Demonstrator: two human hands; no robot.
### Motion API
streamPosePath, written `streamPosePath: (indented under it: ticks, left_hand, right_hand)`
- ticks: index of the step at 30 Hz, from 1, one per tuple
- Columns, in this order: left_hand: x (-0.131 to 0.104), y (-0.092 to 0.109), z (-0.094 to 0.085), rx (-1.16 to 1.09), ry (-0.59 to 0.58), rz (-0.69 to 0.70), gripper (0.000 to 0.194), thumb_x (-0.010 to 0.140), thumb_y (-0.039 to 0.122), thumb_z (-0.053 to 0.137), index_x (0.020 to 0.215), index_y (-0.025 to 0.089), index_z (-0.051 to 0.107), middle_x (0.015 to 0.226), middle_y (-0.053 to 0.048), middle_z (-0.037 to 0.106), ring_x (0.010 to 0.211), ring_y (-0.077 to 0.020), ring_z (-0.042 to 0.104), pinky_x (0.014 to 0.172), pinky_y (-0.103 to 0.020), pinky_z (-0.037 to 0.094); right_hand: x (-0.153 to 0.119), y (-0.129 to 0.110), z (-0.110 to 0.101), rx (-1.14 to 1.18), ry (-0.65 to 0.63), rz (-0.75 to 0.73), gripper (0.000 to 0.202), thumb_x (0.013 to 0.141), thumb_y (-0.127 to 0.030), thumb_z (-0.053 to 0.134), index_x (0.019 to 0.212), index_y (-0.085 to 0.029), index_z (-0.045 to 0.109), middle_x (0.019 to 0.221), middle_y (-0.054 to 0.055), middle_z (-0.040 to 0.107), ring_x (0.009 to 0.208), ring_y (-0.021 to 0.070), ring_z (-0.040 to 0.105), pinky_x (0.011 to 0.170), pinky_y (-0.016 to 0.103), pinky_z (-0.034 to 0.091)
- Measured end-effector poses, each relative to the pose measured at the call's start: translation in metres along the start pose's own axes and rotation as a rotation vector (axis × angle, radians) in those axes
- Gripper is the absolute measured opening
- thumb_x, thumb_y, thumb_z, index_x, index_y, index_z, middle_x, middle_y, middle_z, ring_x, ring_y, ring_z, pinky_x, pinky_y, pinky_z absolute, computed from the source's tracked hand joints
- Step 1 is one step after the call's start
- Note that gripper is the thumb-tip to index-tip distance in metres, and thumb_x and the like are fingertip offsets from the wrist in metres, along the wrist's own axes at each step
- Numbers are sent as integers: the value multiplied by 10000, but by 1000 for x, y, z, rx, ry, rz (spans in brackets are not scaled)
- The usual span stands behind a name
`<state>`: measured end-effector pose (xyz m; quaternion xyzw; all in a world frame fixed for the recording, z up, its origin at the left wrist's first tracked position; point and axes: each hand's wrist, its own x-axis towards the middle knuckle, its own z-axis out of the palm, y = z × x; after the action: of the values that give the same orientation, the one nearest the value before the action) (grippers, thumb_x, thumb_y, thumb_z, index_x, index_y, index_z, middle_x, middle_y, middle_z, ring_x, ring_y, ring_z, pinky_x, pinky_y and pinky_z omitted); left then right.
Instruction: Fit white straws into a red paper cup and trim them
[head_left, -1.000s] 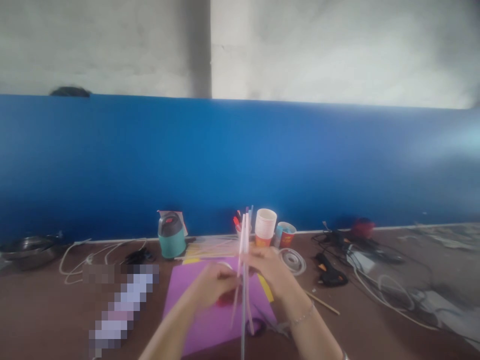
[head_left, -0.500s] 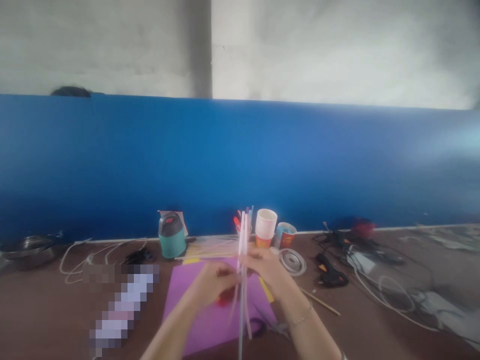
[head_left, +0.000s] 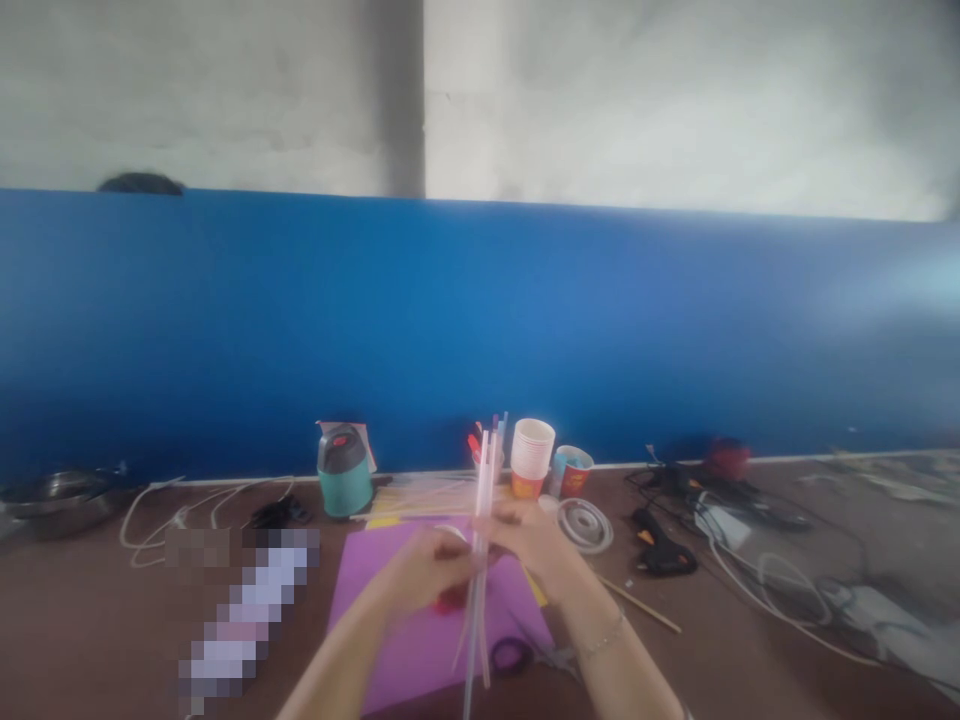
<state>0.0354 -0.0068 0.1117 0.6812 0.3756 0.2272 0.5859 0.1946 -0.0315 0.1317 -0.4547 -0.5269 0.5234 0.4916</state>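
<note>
Several long pale sticks [head_left: 480, 590] stand nearly upright between my two hands, above a purple sheet [head_left: 397, 660]. From the left, my left hand [head_left: 439, 568] closes its fingertips on the lower part of the bundle. My right hand [head_left: 521, 535] pinches the sticks from the other side, slightly higher. Behind my left hand, a small red thing [head_left: 450, 602] shows in part on the sheet. Scissors [head_left: 536, 655] with dark handles lie at the sheet's right edge.
A teal container [head_left: 344, 480], a stack of paper cups [head_left: 532, 455] and a red cup [head_left: 576, 475] stand at the back. To the right are a tape roll [head_left: 585, 525], a glue gun [head_left: 661, 548] and cables. A metal pot [head_left: 67, 500] is far left.
The sticks' lower ends have swung a little to the left, and their tops sit slightly lower. Both hands have shifted slightly, still on the bundle.
</note>
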Motion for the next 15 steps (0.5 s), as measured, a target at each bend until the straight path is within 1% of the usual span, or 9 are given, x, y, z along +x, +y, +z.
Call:
streamPosePath:
  ticks: [5, 10, 12, 15]
  left_hand:
    - [-6, 9, 4, -111, -41, -22, 452, 671, 537, 641, 766, 96, 674, 765, -129, 705, 633, -178, 636, 584, -278, 462]
    - [-6, 5, 6, -140, -25, -33, 456, 659, 507, 665, 858, 96, 671, 751, -120, 707, 650, -192, 653, 589, -282, 472]
    - [-5, 3, 5, -161, -24, -24, 440, 652, 487, 676, 856, 97, 666, 735, -111, 705, 654, -199, 659, 592, -289, 481]
    - [-5, 3, 4, -148, -46, -21, 408, 651, 476, 680, 799, 97, 661, 713, -110, 701, 645, -201, 657, 606, -301, 487]
  right_hand:
    - [0, 1, 0, -56, 8, -25, 304, 657, -429, 701, 624, -127, 682, 545, 15, 605, 507, 118, 540, 532, 249, 454]
    - [0, 0, 0, -123, 37, -42, 285, 670, -409, 691, 570, -144, 660, 523, 2, 578, 505, 109, 506, 523, 238, 414]
    - [0, -1, 0, -128, 38, -55, 268, 658, -402, 701, 586, -146, 668, 527, -5, 567, 507, 104, 488, 516, 235, 395]
    - [0, -2, 1, -109, 74, -76, 248, 653, -391, 703, 632, -146, 677, 542, -11, 555, 522, 103, 470, 515, 233, 385]
